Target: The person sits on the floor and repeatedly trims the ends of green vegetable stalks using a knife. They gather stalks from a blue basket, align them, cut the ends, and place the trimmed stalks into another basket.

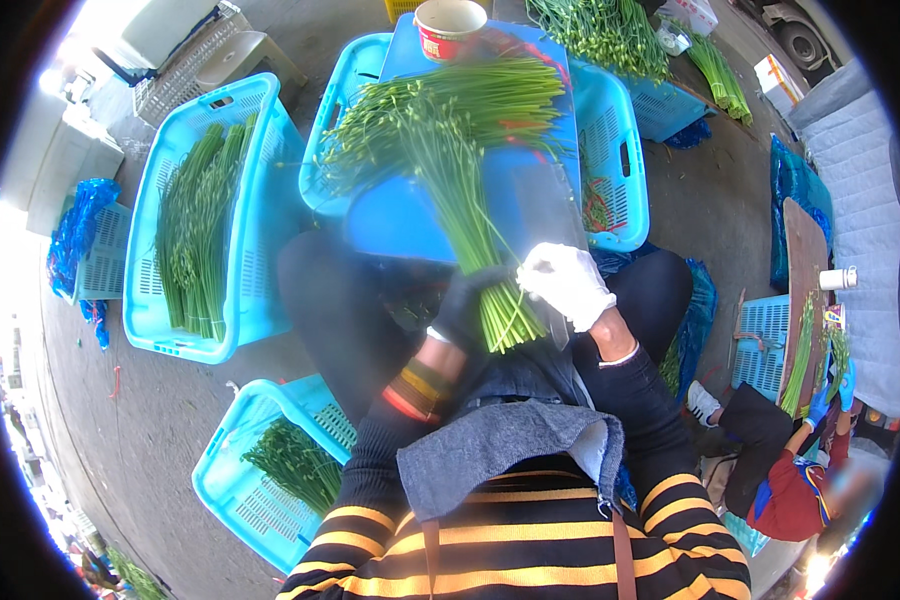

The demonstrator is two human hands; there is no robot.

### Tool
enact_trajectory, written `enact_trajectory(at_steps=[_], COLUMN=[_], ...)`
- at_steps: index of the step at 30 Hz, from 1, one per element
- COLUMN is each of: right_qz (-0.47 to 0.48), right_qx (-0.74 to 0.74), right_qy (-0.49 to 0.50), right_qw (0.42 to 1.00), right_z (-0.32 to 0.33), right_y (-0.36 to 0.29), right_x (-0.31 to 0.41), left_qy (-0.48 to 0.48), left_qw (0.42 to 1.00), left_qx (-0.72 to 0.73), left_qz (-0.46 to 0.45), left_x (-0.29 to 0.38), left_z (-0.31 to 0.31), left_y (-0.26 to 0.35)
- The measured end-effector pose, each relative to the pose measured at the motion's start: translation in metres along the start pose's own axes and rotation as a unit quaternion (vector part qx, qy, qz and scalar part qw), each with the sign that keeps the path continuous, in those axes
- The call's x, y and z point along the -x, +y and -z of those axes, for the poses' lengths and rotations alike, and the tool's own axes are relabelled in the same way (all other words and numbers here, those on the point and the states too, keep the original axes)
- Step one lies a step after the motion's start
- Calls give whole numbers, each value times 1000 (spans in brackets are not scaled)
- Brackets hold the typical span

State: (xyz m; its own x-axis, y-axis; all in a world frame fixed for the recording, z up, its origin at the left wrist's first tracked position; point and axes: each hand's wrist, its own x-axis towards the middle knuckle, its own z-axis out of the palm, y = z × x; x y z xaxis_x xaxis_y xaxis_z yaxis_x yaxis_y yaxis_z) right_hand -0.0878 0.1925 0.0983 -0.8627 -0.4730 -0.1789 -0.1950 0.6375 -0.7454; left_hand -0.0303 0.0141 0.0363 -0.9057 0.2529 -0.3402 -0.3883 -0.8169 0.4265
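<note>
My left hand [471, 309], in a black glove, is closed around the lower stalks of a bunch of green flowering chive stems [459, 202], budded ends pointing away from me. At the right of the cut ends, my right hand [566, 283], in a white glove, has its fingertips pinched on a thin green stem. Behind the bunch, a pile of more budded stems [510, 94] lies on a blue board [405, 225]. A flat translucent sheet or blade [544, 199] lies on the board's right side, partly hidden by the white glove.
A paper tub [448, 31] stands at the board's far end. Turquoise crates [259, 300] stand left, lower left [225, 517] and beneath the board; some hold green stems. More stems [607, 37] lie far right. A co-worker [791, 499] in blue gloves handles stems at a wooden board [795, 262].
</note>
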Motion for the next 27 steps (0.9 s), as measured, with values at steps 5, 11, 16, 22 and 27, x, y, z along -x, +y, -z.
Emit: enact_trajectory(at_steps=[5,11,16,22,27], right_qz=[13,39,86,111,17], right_qx=[-56,-50,28,21,-77], right_qy=[119,187,163,126,79], right_qw=[991,980,982,986,994], right_z=[-11,-5,-5,-16,-19], right_y=[-9,-4,-15,-15,-18], right_x=[-8,-18,-18,-20,-14], left_qy=[-36,5,-76,-74,-61], left_qw=[999,999,996,997,998], left_qx=[12,35,49,25,1], left_qz=[-2,22,25,-5,0], left_x=[-8,-3,-10,-15,-12], left_z=[20,7,23,26,19], left_y=[-6,0,-7,-12,-10])
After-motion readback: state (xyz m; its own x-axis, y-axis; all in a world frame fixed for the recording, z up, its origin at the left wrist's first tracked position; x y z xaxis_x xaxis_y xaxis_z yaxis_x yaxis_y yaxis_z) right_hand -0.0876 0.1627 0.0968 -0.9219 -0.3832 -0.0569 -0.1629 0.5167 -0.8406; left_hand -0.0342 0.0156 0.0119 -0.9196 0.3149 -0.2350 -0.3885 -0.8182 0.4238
